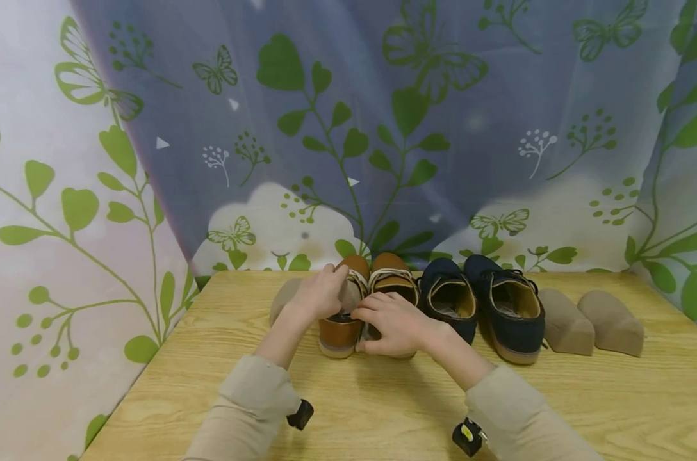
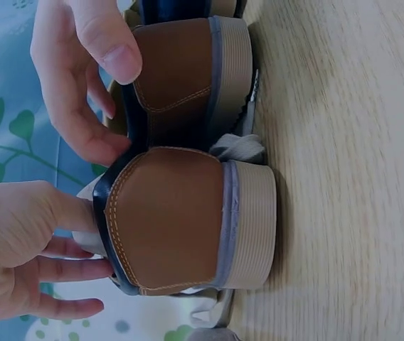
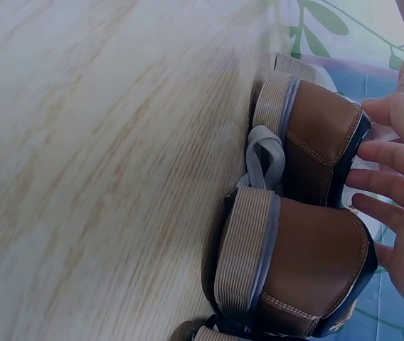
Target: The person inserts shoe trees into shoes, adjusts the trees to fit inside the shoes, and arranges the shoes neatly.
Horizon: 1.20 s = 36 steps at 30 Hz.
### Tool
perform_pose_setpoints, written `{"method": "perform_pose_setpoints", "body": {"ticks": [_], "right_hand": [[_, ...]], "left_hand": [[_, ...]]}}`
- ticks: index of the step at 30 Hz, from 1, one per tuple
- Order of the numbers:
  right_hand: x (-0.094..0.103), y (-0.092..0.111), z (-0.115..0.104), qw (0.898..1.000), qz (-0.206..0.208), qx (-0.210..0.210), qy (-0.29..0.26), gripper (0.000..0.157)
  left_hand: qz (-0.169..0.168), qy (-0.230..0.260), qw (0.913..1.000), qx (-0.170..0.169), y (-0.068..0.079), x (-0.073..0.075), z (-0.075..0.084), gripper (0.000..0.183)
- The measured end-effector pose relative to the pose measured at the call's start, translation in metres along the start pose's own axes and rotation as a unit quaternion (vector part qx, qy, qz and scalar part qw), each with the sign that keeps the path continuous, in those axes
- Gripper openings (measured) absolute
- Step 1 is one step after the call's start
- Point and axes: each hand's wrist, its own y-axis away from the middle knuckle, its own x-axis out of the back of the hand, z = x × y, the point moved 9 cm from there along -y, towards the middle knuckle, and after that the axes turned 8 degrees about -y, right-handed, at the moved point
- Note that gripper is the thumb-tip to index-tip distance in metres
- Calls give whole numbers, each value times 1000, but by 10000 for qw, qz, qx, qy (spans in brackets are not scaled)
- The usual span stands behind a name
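Observation:
A pair of brown lace-up shoes stands heel-toward me, a left shoe [image 2: 173,220] and a right shoe [image 3: 316,259]. Over the left shoe's opening, my left hand [image 1: 319,294] pinches a beige foot-shaped shoe insert [image 1: 351,297] whose front end is inside the shoe. Its fingers [image 2: 67,268] reach the dark heel collar. My right hand [image 1: 394,323] lies over the right shoe's heel. Its fairly straight fingers [image 3: 380,183] touch the left shoe's collar, and its thumb [image 2: 120,60] is by the right shoe's collar. Grey laces [image 3: 264,156] hang between the heels.
Dark blue lace-up shoes [image 1: 512,314] stand right of the brown pair. Beyond them lie two beige inserts [image 1: 567,323], and another insert [image 1: 284,298] is left of the brown shoes. All sit on a wooden table [image 1: 371,410] before a patterned curtain [image 1: 337,153].

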Motion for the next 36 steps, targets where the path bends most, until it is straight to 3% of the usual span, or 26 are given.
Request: {"method": "perform_pose_setpoints", "body": {"ticks": [21,30,36], "right_hand": [[0,-2,-2,10000,-61,8,-13,51],[1,-3,-3,9999,-100,-14,70,52],[0,-3,-3,9999,-117,-28,79,52]], "left_hand": [[105,-269,9995,97,-3,-3,-1,41],[295,-1443,9890,131,-7,1,3,34],[324,-1575,9868,181,-8,-1,4,35]]}}
